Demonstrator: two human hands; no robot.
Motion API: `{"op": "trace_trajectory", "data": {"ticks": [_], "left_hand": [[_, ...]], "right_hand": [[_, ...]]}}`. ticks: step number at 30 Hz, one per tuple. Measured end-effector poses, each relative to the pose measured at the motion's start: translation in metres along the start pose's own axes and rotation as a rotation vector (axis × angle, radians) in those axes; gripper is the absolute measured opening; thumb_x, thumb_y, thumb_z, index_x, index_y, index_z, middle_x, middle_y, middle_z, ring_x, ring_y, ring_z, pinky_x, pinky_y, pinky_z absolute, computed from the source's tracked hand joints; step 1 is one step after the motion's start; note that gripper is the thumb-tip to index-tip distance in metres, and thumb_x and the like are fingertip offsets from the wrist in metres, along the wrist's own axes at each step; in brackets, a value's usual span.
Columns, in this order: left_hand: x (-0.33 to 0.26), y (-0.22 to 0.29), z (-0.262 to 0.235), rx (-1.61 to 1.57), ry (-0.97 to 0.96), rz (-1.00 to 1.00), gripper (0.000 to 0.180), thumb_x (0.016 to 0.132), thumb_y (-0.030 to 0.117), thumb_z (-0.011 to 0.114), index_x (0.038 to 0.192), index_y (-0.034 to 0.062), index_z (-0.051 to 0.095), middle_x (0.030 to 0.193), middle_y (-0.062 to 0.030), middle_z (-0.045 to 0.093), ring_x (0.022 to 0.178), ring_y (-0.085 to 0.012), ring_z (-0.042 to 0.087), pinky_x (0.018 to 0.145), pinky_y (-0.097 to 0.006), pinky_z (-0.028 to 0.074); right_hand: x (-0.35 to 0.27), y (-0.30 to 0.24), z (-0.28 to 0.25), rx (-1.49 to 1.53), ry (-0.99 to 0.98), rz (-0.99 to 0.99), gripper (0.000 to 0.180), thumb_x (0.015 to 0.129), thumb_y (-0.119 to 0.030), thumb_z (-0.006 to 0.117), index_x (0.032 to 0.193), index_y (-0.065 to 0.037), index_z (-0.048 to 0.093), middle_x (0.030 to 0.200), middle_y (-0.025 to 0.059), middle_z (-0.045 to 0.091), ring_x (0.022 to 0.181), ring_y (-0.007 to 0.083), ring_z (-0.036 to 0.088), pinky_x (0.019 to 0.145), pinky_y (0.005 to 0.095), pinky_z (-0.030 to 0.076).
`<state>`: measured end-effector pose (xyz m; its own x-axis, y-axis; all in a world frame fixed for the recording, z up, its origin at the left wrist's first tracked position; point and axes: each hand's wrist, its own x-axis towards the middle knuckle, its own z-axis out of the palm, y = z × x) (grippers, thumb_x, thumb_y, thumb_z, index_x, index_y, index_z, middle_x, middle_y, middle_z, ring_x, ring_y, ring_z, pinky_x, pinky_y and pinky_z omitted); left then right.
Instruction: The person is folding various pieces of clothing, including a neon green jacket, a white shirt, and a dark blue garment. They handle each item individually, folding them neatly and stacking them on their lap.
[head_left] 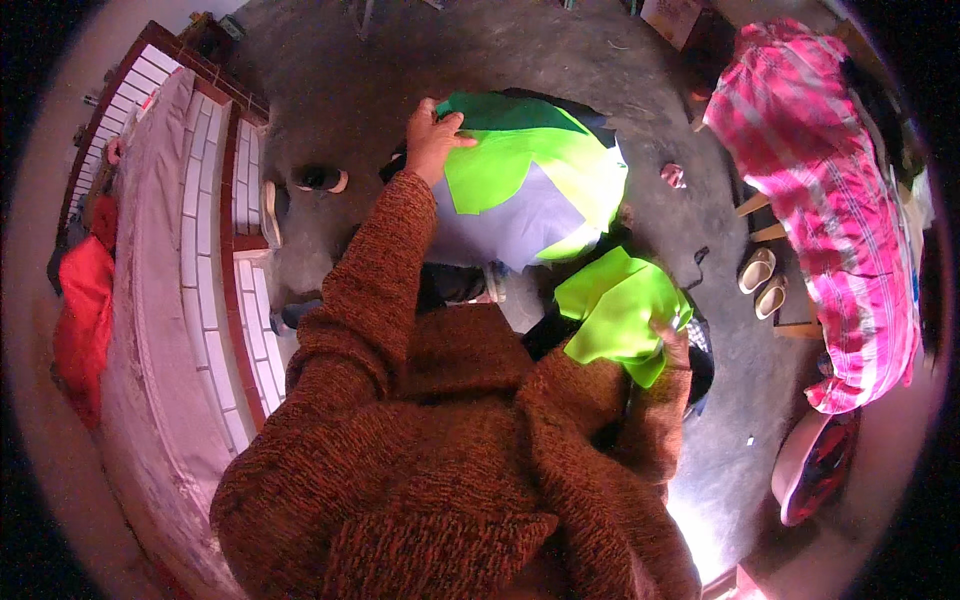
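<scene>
Left hand (438, 140) part-open on green cloth (515, 115) at far left of the pile (500, 220), can't tell if pinching; right hand (672, 345) closed on lime cloth (615, 305), near right. A left-hand tug could slide loose pieces onto the floor (560, 50).

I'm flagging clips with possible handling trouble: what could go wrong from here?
The right hand holds the loosely bunched lime-green cloth near its lower right edge, so the rest might flop, crease or slip toward the floor.

The left hand is at the edge of the dark green cloth, which lies among overlapping pieces, including grey cloth; a tug there could shift those too.
</scene>
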<state>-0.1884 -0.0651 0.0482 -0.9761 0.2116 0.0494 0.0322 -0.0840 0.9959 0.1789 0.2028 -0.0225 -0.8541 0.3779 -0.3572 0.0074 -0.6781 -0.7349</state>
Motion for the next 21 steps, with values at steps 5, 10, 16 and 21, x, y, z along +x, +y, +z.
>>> {"op": "trace_trajectory", "data": {"ticks": [5,10,16,21], "left_hand": [[-0.003,-0.010,-0.013,-0.076,0.062,0.022,0.027,0.077,-0.010,0.057,0.099,-0.0017,0.044,0.095,-0.0131,0.051,0.077,-0.0240,0.059,0.058,-0.037,0.060],[-0.007,-0.006,-0.017,0.064,0.172,0.045,0.044,0.073,-0.008,0.062,0.110,0.0008,0.040,0.108,-0.0149,0.047,0.082,-0.0241,0.059,0.054,-0.033,0.058],[0.008,-0.033,-0.039,0.649,0.243,0.324,0.046,0.069,0.010,0.073,0.109,0.0076,0.051,0.116,-0.0136,0.051,0.107,-0.0267,0.052,0.084,-0.045,0.044],[-0.007,-0.014,-0.009,1.084,0.160,0.586,0.045,0.074,0.030,0.071,0.115,0.0207,0.054,0.130,-0.0125,0.048,0.122,-0.0319,0.041,0.100,-0.053,0.027]], "right_hand": [[-0.009,-0.011,0.024,0.026,0.009,0.062,0.059,0.065,-0.010,0.075,0.118,-0.004,0.050,0.102,0.0136,0.061,0.088,0.0297,0.063,0.074,0.0457,0.056],[0.001,-0.001,-0.003,-0.025,0.002,0.047,0.059,0.065,-0.010,0.075,0.118,-0.003,0.050,0.103,0.0133,0.061,0.088,0.0297,0.063,0.075,0.0466,0.056],[-0.009,-0.012,0.023,0.062,-0.056,0.079,0.056,0.070,-0.007,0.071,0.121,-0.003,0.048,0.107,0.0135,0.060,0.091,0.0284,0.063,0.079,0.0437,0.055],[-0.008,-0.008,0.017,0.028,-0.036,0.031,0.056,0.071,-0.010,0.071,0.121,-0.003,0.048,0.108,0.0139,0.060,0.091,0.0282,0.063,0.078,0.0445,0.055]]}}
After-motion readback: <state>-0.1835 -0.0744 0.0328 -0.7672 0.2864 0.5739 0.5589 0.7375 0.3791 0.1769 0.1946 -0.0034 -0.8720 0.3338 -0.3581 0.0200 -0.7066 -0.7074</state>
